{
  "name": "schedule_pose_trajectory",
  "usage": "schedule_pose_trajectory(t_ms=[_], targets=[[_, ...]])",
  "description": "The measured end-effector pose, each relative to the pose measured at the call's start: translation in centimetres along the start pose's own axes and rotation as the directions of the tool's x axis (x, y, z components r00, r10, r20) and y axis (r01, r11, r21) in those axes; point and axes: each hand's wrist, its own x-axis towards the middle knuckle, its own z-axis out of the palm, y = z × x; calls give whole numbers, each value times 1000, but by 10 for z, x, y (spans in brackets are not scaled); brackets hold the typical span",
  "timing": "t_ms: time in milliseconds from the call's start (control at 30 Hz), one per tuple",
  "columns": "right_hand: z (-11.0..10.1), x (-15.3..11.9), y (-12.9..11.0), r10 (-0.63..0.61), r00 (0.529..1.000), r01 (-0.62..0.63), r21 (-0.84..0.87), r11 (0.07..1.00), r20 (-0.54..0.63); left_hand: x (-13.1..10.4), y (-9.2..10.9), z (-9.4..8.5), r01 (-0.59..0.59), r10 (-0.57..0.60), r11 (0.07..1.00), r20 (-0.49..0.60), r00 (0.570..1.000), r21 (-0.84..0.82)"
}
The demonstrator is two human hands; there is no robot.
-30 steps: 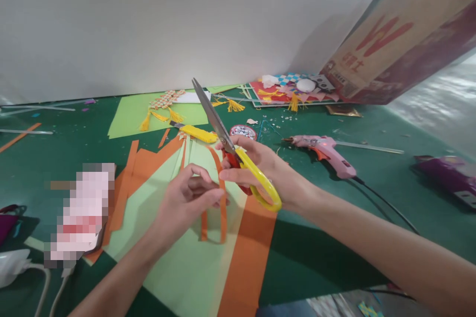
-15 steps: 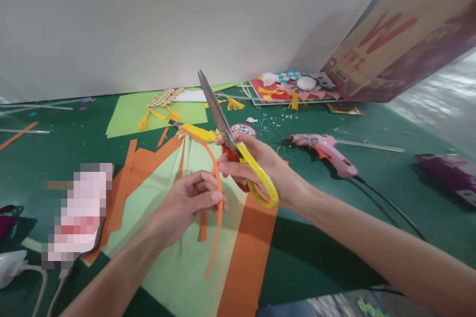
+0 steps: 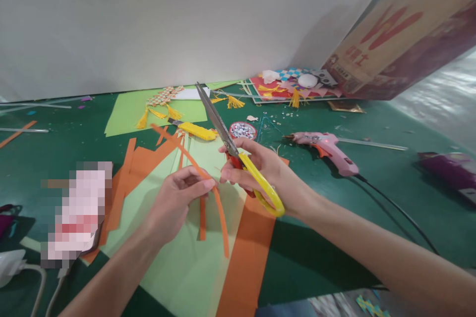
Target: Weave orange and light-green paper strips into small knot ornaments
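Observation:
Pinched between the thumb and fingers of my left hand (image 3: 182, 198) is a narrow orange paper strip (image 3: 221, 213), which runs from upper left to lower right. My right hand (image 3: 266, 173) is closed on scissors (image 3: 219, 121) with yellow and red handles, their blades together and pointing up and left. Both hands are above light green paper sheets (image 3: 171, 267) and wider orange paper (image 3: 245, 252). More thin strips (image 3: 203, 218) lie on the green sheet. Just beyond the hands lies a yellow utility knife (image 3: 195, 130) with its blade out.
To the right rests a pink glue gun (image 3: 327, 148) with a black cord. A phone (image 3: 80, 213) with a cable is at left. Behind are a round tray of beads (image 3: 243, 130), tasselled woven paper (image 3: 165, 96), a craft pile (image 3: 293, 86) and a paper bag (image 3: 401, 34).
The orange strip has swung from hanging curved near the scissors to a slant toward the upper left. My right hand and the scissors have moved slightly down and right, away from the strip.

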Motion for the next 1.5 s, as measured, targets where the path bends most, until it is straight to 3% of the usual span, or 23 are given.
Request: schedule_pose_trajectory(t_ms=[167,300,367,433,533,633,767,1000,1133,1233,1300,1367,1500], targets=[[-1,0,-1,-5,1000,7,-89,996,22,1,0,0,-19,19,1000,-13,1000,1],[-14,8,1,-94,995,79,-313,947,-34,2,0,0,7,-7,1000,-38,999,14],[-22,14,4,-198,976,124,-513,849,-92,2,-1,0,15,-15,1000,-43,999,6],[-29,19,6,-271,956,107,-721,685,-116,2,-2,-1,15,-15,1000,-28,1000,-4],[-36,25,11,-301,949,54,-889,455,-96,2,-1,-3,-1,1,999,4,1000,-33],[-39,27,17,-277,957,3,-950,314,-89,2,1,-4,-39,38,996,-17,999,-85],[-39,26,24,-278,956,-48,-988,147,-88,3,4,-5,-80,51,968,-127,991,-240],[-36,22,25,-266,964,-53,-994,-100,-24,10,8,-11,-93,-61,798,-234,970,-595],[-37,20,23,-354,930,34,-980,-198,104,10,10,-13,-103,-91,767,-266,960,-633],[-30,17,29,-444,831,265,-941,-212,334,10,8,-15,-115,-61,779,-257,964,-616],[-23,14,37,-423,755,461,-864,-201,501,10,6,-15,-116,-39,800,-245,969,-589],[-17,9,46,-356,732,554,-812,-186,581,12,3,-15,-105,-25,834,-227,974,-542],[-12,-12,54,-286,751,573,-803,-163,595,14,-3,-13,-89,34,910,-140,990,-406]])
